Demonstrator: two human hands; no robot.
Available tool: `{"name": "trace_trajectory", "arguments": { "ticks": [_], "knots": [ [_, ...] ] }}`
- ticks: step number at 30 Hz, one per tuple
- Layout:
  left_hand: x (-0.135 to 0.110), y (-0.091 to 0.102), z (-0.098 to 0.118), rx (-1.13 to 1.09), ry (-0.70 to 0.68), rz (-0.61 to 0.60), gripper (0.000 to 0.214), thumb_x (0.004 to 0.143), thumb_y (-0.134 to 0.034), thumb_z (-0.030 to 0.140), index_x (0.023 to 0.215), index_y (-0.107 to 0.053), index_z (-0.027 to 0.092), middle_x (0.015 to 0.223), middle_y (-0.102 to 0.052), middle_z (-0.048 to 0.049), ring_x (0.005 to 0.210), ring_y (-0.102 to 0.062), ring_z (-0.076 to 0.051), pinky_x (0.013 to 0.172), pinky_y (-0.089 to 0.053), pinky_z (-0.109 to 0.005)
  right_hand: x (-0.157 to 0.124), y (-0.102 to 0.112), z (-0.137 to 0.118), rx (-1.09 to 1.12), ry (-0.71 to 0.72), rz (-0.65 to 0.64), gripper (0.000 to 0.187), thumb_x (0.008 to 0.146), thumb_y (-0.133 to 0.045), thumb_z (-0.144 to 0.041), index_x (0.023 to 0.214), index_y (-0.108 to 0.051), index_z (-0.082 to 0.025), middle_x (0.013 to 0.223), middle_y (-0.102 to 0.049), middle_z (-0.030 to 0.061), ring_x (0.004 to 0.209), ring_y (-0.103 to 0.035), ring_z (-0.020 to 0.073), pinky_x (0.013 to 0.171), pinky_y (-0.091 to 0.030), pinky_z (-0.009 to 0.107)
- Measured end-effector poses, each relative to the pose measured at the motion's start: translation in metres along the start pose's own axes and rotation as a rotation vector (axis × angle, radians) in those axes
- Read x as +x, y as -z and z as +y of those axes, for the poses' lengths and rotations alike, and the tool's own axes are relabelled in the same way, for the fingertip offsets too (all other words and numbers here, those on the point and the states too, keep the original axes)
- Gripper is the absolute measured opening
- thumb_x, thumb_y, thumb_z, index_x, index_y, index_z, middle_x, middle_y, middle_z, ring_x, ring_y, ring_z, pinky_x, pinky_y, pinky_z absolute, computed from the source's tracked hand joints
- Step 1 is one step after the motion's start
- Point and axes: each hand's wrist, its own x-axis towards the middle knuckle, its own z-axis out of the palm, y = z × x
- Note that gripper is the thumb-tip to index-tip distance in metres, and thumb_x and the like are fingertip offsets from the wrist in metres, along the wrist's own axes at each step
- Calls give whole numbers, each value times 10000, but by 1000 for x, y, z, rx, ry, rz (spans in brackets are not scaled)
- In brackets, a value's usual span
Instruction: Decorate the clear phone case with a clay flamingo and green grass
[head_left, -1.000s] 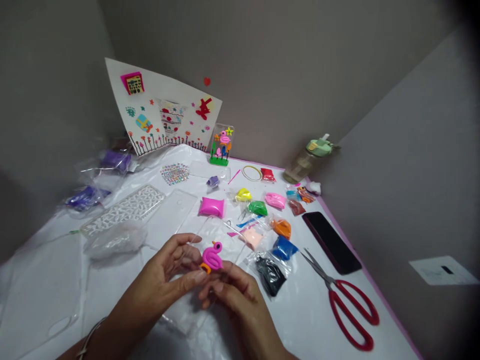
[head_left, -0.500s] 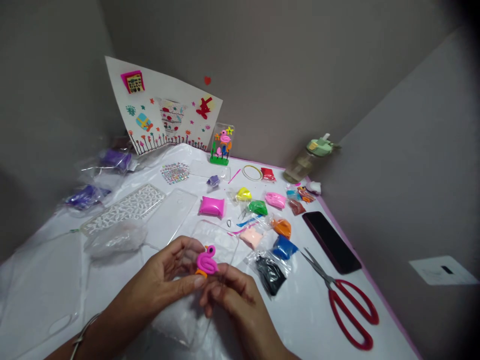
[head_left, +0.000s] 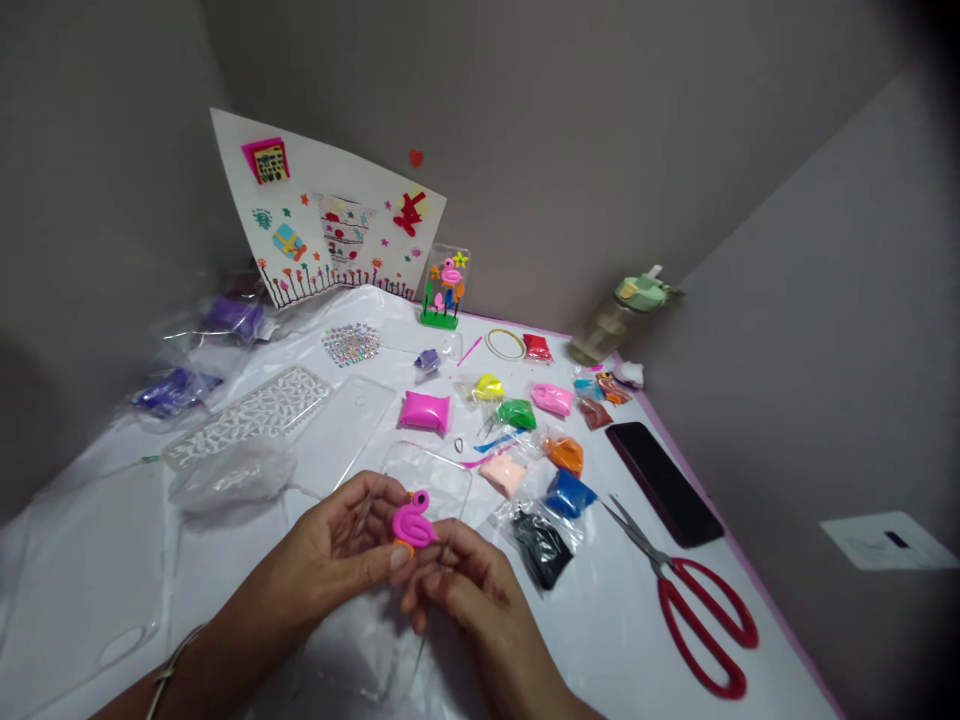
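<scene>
Flamingo [head_left: 412,521] shifted left, on clear case [head_left: 441,474], left hand [head_left: 337,548], right hand [head_left: 466,592] gripping

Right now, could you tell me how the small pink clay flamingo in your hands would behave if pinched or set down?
The small pink clay flamingo likely weighs little: the left hand and right hand carry it by fingertips. Its thin curled neck looks soft; pinching may dent it.

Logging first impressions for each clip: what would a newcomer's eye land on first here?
A pink clay flamingo pinched between the left hand and right hand, near the bottom centre. To the right lie red-handled scissors, and a decorated white sheet leans against the back wall.
</scene>
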Motion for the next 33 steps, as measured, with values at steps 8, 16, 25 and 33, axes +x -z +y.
{"name": "trace_trajectory", "arguments": {
  "ticks": [8,16,25,33],
  "knots": [
    [4,1,-5,-34,7,-23,361,798,-840,346,1057,-616,232,854,-693,28,797,-645,-142,732,-490,-260,0,-1,-3,-31,-21,20,168,750,-718,-273,871,-698,-159,689,-664,2,584,-550,108,617,-420,248],
    [1,2,3,-29,12,-75,274,846,-800,380,1021,-649,232,859,-700,21,818,-649,-148,774,-485,-266,0,1,-4,-35,-11,27,166,752,-728,-277,862,-708,-155,719,-666,13,604,-557,117,615,-424,252],
    [-1,-1,1,-96,85,45,186,889,-752,396,958,-672,243,972,-710,-2,977,-685,-193,924,-523,-321,7,14,-18,-79,120,170,307,791,-808,-333,1004,-629,-203,805,-683,-2,642,-575,110,592,-429,224],
    [-6,-16,1,-186,80,48,269,846,-787,468,902,-650,243,954,-697,-15,1027,-666,-237,960,-547,-403,1,15,-18,-694,522,279,580,790,-732,-153,1293,-466,-264,1041,-652,28,732,-621,127,722,-554,287]
  ]
}}
